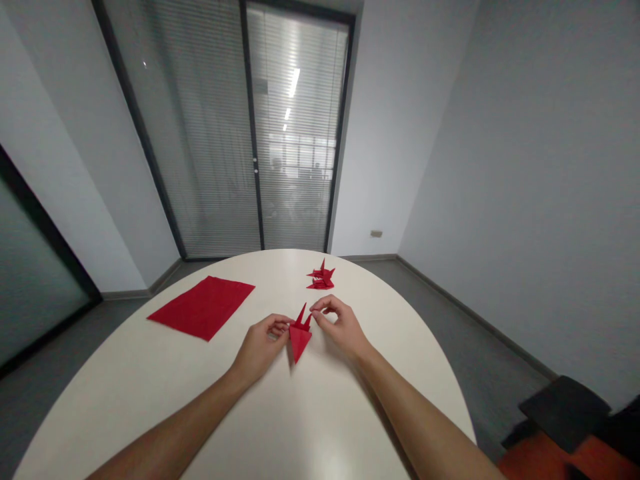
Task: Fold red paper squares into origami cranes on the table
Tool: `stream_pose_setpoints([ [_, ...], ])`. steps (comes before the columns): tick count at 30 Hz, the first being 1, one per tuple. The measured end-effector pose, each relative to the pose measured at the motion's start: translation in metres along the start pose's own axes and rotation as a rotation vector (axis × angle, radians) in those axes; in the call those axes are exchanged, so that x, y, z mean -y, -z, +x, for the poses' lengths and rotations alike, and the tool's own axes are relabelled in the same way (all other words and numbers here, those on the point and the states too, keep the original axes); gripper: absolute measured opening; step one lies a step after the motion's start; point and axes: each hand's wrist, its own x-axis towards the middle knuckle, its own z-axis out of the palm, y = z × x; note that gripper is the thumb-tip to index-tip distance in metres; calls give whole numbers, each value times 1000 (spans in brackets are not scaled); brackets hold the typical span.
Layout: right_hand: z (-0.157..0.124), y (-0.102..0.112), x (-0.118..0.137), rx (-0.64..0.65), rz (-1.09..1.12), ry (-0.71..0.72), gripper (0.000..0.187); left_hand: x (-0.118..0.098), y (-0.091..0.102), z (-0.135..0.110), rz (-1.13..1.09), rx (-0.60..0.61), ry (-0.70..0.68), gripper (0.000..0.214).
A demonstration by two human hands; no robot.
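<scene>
Over the white round table, a folded red origami paper is held between both hands. Its wide kite-shaped end points toward me, and two narrow spikes stick up at the far end. My left hand grips its left edge between thumb and fingers. At the tip of the right-hand spike, the thumb and forefinger of my right hand are pinched together. Just beyond my right hand lie several small folded red paper figures with pointed tips, looking like origami cranes, close together.
Flat red paper lies at the left of the round table. Past the table's far edge stands a glass partition with blinds. A black and orange chair is at the lower right.
</scene>
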Motion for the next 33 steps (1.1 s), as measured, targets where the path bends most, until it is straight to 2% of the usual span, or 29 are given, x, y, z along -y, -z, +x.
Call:
stream_pose_setpoints([
  [10,0,2,-2,44,-56,-56,11,2,0,1,1,-8,9,22],
  [20,0,1,-4,29,-62,-92,11,0,1,-1,32,-19,-9,22],
  [26,1,0,-7,39,-6,-139,21,-2,1,-2,44,-9,-18,22],
  [33,1,-1,-6,51,22,-146,15,2,1,-1,41,-27,-34,22],
])
